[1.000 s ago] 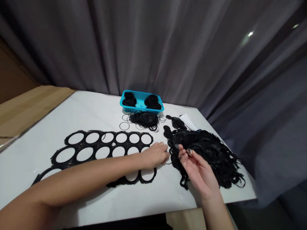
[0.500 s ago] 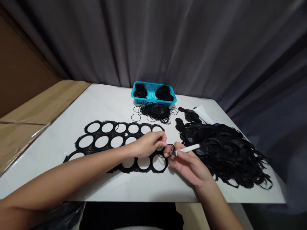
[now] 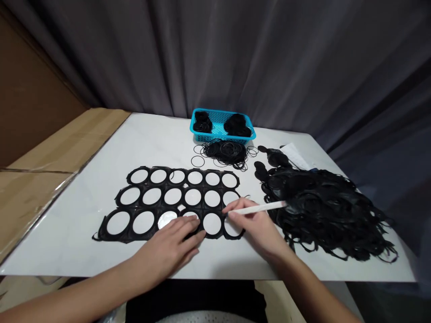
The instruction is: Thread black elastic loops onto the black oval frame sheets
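Observation:
A black rubber sheet [image 3: 178, 186] punched with rows of round holes lies flat on the white table [image 3: 101, 148]. My left hand [image 3: 171, 244] lies flat and open on the sheet's near edge, fingers stretched over the bottom row of holes. My right hand [image 3: 252, 226] is closed round a thin white stick-like tool [image 3: 259, 207], whose tip touches the sheet's right end near the bottom row. The tool's far end points toward a big heap of black rubber scraps [image 3: 323, 206] on the right.
A blue basket [image 3: 220, 128] holding two clumps of black rings stands at the back. A pile of loose black rings [image 3: 225, 152] lies in front of it. White paper [image 3: 296, 154] peeks from behind the heap. Cardboard [image 3: 40, 148] borders the table's left side, grey curtain behind.
My left hand let go of a ring it pinched and dropped flat onto the sheet's near edge. My right hand moved the white tool left onto the sheet. The camera view shifted.

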Demonstrator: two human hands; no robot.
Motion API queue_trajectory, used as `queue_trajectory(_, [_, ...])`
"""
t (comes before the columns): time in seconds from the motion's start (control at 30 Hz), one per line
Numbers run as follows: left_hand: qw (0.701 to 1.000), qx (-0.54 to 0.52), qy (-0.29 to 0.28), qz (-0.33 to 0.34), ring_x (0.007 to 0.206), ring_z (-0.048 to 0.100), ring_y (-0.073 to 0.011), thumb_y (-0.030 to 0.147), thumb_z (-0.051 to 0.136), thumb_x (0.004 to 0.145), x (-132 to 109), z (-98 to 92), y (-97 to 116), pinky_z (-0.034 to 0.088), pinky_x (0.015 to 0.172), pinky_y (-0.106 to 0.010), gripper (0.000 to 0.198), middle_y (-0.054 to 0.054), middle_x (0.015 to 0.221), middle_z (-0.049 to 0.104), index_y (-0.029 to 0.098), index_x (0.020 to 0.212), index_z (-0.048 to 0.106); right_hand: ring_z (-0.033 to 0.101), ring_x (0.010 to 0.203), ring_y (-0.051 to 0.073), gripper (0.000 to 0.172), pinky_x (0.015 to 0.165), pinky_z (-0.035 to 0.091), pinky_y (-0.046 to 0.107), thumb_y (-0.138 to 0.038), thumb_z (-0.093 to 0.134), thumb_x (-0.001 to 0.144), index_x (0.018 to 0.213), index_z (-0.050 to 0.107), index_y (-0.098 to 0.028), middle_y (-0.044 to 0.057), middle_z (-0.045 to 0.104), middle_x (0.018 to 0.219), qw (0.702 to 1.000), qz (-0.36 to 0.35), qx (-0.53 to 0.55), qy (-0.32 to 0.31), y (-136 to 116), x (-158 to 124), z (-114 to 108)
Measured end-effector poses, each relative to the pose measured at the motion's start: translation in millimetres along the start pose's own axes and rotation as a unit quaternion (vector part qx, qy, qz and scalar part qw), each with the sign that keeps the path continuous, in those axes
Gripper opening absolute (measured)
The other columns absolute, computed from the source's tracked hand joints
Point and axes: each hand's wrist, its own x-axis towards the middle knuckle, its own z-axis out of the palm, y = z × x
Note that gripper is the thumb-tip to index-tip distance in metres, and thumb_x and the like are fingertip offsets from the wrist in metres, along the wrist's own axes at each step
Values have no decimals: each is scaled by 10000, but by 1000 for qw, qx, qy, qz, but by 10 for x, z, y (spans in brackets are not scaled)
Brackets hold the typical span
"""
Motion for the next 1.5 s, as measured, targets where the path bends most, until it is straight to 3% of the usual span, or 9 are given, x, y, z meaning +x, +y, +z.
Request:
queue_trajectory(0.2, [999,37,-8,15,1339,500,-325,266,523,1014,-96,47,28,469,1078,-496,355,-159,1392,568,204,1360,572,623,902,184,159,820,438,319,-193,596,879,729,552,-221,10,687,926,969,-67,-222,-79,185,-122,289])
queue_trajectory(0.6, [1000,-23,-2,3,1389,453,-338,223,595,960,-96,64,26,430,1117,-523,389,-166,1427,536,226,1349,585,612,874,182,179,802,466,319,-153,593,875,739,505,-228,6,653,888,947,-100,-295,-75,208,-129,297])
queue_trajectory(0.77, [999,-45,-17,3,1499,239,-426,208,649,911,-94,33,-31,342,1145,-628,534,-143,1663,196,280,1426,531,611,943,244,158,845,492,379,-83,505,910,931,601,-207,96,674,1010,868,-212,-437,-102,284,-270,389])
queue_trajectory(0.83, [998,-56,-34,-2,1494,238,-445,229,672,896,-107,45,-56,353,1132,-640,580,-139,1672,164,300,1449,510,610,953,268,250,856,486,406,-54,437,925,1011,624,-196,124,685,1015,826,-264,-488,-106,275,-268,347])
queue_trajectory(0.9, [997,-56,-48,-5,1489,241,-453,246,686,889,-131,62,-67,356,1124,-650,599,-149,1666,186,307,1456,504,610,941,278,260,843,477,408,-74,428,936,1030,631,-206,127,690,1001,814,-280,-505,-67,205,-157,201])
queue_trajectory(1.03, [997,-54,-50,-14,1494,238,-440,252,701,882,-187,52,-52,350,1133,-637,626,-127,1666,202,332,1468,494,611,881,266,141,794,450,379,-243,470,976,909,593,-229,110,686,952,837,-229,-480,125,-44,282,-225])
queue_trajectory(1.1, [997,-59,-45,-17,1496,238,-430,292,710,891,-184,8,-47,350,1138,-622,621,-106,1670,193,354,1469,493,610,800,230,181,733,433,336,-304,489,972,815,542,-232,80,692,907,859,-194,-448,153,-129,463,-330])
queue_trajectory(1.27, [997,-57,-31,-29,1485,323,-349,481,648,945,14,-69,-132,306,1178,-576,655,-132,1620,328,316,1530,404,600,744,188,257,666,411,284,-377,558,921,720,500,-227,24,688,811,940,-113,-322,5,-88,570,-95])
queue_trajectory(1.5, [998,6,-27,-52,1496,293,-350,471,613,969,186,194,-321,265,1189,-555,620,-177,1612,324,245,1515,424,610,819,198,212,747,446,310,-342,594,880,723,512,-224,26,695,862,958,-70,-262,-88,11,475,165])
